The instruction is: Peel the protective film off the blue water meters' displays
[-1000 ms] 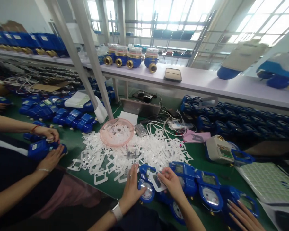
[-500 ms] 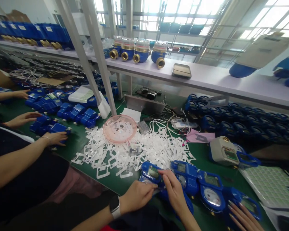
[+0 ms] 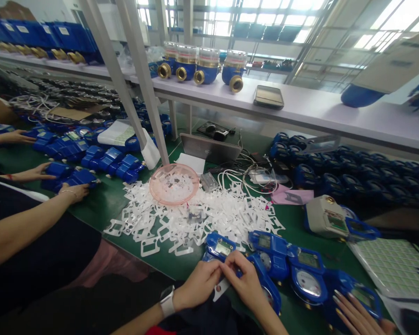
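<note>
At the near edge of the green worktop (image 3: 101, 209), a small white label strip (image 3: 220, 288) is pinched between the fingertips of the left hand (image 3: 199, 286) and the right hand (image 3: 246, 284), both closed on it. The strip is held just in front of a blue water meter (image 3: 220, 247), which lies at the left end of a row of like meters along that edge. A smartwatch (image 3: 167, 301) is worn on the left wrist. Behind the meter, a heap of white plastic frames (image 3: 195, 218) is spread over the middle of the worktop, with a pink round dish (image 3: 173, 184) resting on its far side. Near the right edge, a beige meter (image 3: 323, 216) is seen. At the near right corner, another person's hand (image 3: 356, 316) lies on a blue meter. Toward the left edge, other people's hands (image 3: 73, 190) are laid on further blue meters.
</note>
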